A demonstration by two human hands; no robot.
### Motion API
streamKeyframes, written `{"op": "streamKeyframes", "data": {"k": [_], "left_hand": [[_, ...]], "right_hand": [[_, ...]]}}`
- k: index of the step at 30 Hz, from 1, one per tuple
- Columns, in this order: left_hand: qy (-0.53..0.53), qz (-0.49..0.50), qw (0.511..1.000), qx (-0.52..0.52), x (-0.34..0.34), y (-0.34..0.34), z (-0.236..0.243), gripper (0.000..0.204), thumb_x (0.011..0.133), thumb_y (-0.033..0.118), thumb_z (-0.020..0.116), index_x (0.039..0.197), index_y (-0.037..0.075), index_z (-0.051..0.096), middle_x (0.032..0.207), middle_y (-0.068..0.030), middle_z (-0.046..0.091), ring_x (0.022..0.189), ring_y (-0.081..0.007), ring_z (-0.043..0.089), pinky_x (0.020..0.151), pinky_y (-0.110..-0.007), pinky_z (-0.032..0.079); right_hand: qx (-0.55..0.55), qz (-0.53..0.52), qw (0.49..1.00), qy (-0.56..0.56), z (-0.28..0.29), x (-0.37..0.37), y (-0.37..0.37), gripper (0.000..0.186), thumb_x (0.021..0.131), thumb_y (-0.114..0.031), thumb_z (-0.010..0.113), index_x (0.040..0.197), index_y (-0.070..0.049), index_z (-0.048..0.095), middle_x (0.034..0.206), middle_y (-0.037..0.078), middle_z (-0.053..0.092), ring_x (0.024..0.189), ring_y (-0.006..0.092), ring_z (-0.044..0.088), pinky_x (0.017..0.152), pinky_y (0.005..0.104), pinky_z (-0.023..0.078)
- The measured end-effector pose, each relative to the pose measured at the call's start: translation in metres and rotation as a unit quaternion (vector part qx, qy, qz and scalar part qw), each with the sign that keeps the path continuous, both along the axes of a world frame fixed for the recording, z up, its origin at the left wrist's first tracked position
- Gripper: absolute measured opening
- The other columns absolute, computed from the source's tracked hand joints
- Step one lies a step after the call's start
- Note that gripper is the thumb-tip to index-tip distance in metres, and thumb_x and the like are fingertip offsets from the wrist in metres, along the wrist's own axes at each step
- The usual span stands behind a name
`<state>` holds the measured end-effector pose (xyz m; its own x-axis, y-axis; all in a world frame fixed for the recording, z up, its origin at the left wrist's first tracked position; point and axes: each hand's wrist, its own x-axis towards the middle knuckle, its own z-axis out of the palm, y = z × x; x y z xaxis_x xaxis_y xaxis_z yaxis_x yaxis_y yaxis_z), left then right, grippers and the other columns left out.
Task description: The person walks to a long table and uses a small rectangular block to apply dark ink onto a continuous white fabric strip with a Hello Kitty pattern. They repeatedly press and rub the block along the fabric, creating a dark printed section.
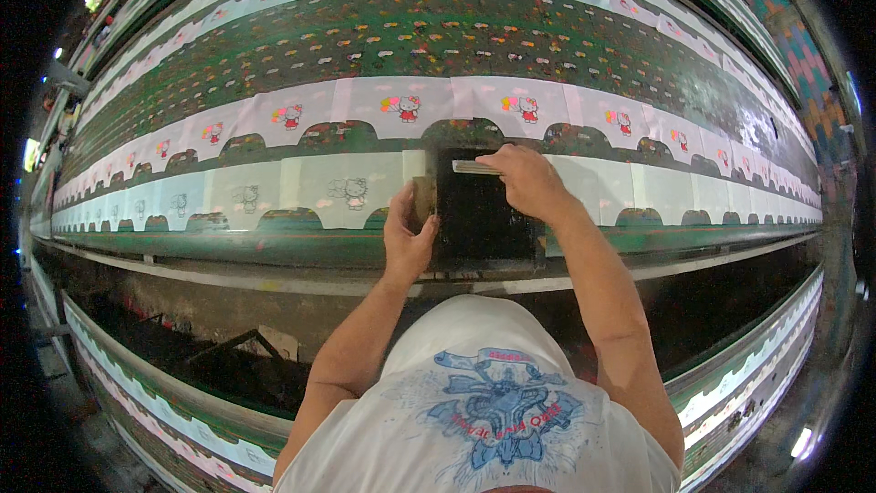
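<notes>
Now we print: our left hand (pixel 408 236) grips the dark screen frame (pixel 484 210) mid-picture, our right hand (pixel 525 178) clamps the squeegee (pixel 474 167). Next, maybe pull it evenly across.

Long green printing tables (pixel 274 251), dim workshop.

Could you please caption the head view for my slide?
Left hand steadies dark printing screen; right hand grips squeegee over cartoon-printed fabric pieces.
</notes>
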<state>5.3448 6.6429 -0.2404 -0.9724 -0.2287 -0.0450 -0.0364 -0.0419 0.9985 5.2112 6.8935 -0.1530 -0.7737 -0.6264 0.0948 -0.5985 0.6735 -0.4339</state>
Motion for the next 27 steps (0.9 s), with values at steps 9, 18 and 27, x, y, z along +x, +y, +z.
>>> {"op": "streamKeyframes", "data": {"k": [9, 18, 27], "left_hand": [[0.006, -0.001, 1.000, 0.008, 0.002, 0.000, -0.004, 0.078, 0.100, -0.009, 0.073, 0.171, -0.003, 0.042, 0.165, -0.0229, 0.056, 0.157, -0.0319, 0.053, 0.132, -0.044, 0.041], [0.026, 0.003, 1.000, 0.008, -0.003, -0.002, -0.010, 0.080, 0.099, -0.006, 0.078, 0.172, 0.000, 0.045, 0.154, -0.0158, 0.064, 0.138, -0.0229, 0.065, 0.118, -0.039, 0.053], [0.017, 0.049, 0.983, -0.175, 0.004, 0.017, -0.002, 0.102, 0.079, -0.006, 0.076, 0.175, -0.003, 0.040, 0.164, -0.0230, 0.055, 0.153, -0.0334, 0.055, 0.131, -0.043, 0.040]], "right_hand": [[0.003, 0.004, 1.000, 0.000, 0.002, 0.077, 0.002, 0.054, 0.092, 0.008, 0.065, 0.139, -0.012, 0.078, 0.126, 0.012, 0.075, 0.116, 0.0383, 0.070, 0.105, 0.0513, 0.057], [0.015, -0.002, 0.999, 0.046, 0.002, 0.146, 0.004, 0.054, 0.086, 0.000, 0.074, 0.138, -0.012, 0.076, 0.126, 0.012, 0.072, 0.115, 0.0364, 0.070, 0.102, 0.0515, 0.059], [-0.134, -0.083, 0.987, 0.023, -0.017, 0.178, 0.045, 0.044, 0.094, -0.018, 0.086, 0.137, -0.009, 0.077, 0.143, 0.014, 0.070, 0.145, 0.0385, 0.060, 0.119, 0.0585, 0.050]]}}
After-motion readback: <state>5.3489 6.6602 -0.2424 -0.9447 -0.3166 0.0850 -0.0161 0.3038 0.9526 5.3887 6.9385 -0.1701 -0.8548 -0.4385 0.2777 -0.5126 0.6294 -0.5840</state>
